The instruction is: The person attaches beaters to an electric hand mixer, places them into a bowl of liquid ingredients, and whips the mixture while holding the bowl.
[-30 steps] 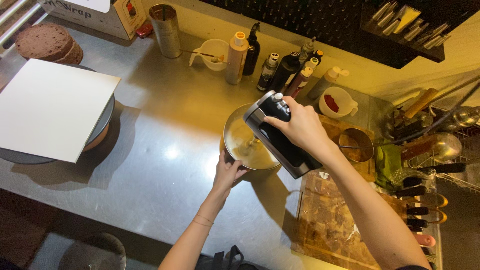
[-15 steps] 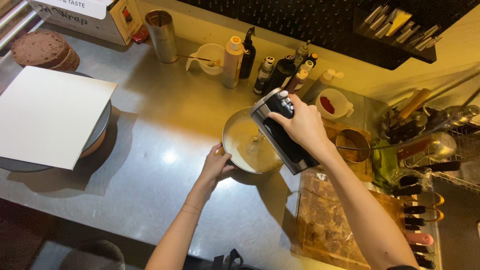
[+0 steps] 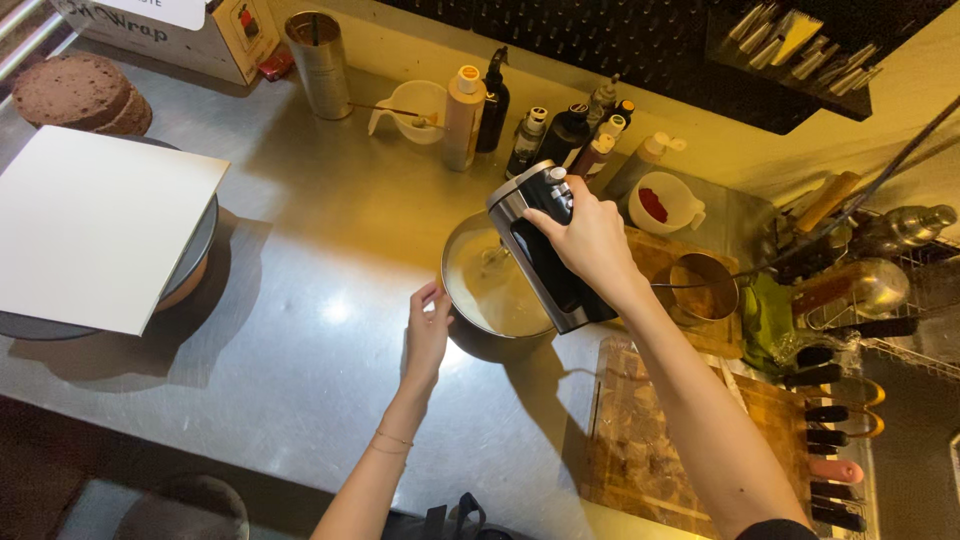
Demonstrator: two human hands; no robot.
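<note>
**Mixer over the bowl, one hand steadying the rim**

Mixer point(image 3: 545, 250) first: a black and silver hand mixer, held tilted over a round metal bowl point(image 3: 470, 270) that stands near the middle of the steel counter point(image 3: 300, 340). The right hand point(image 3: 590, 240) is wrapped tight around the mixer's handle from above, which keeps the beaters pointing down into the pale, creamy mixture inside the bowl. The left hand point(image 3: 427, 335) rests against the near-left rim of the bowl, fingers curled lightly on the edge rather than clamped; it looks placed there to keep the bowl from turning or sliding.

Just right of the bowl a wooden board carries a small metal pot point(image 3: 700, 290), and nearer the person lies a clear-covered cutting board point(image 3: 640, 440). Behind the bowl, along the wall, stands a row of squeeze bottles point(image 3: 560, 135), one tall and tan with a white cap, others dark with pale caps, grouped within easy reach. A small white cup with something red inside point(image 3: 660, 205) sits at the row's right end, and a white spouted bowl point(image 3: 415, 105) with a stick across it at the left, beside a steel canister point(image 3: 320, 65).

At far left a white square board point(image 3: 95, 225) lies on a turntable, with a dark brown cake layer point(image 3: 80, 92) behind it. A cardboard box point(image 3: 175, 35), white-labelled with a red patch on its end, sits in the back corner. Knife handles point(image 3: 835, 440) line the right edge.
</note>
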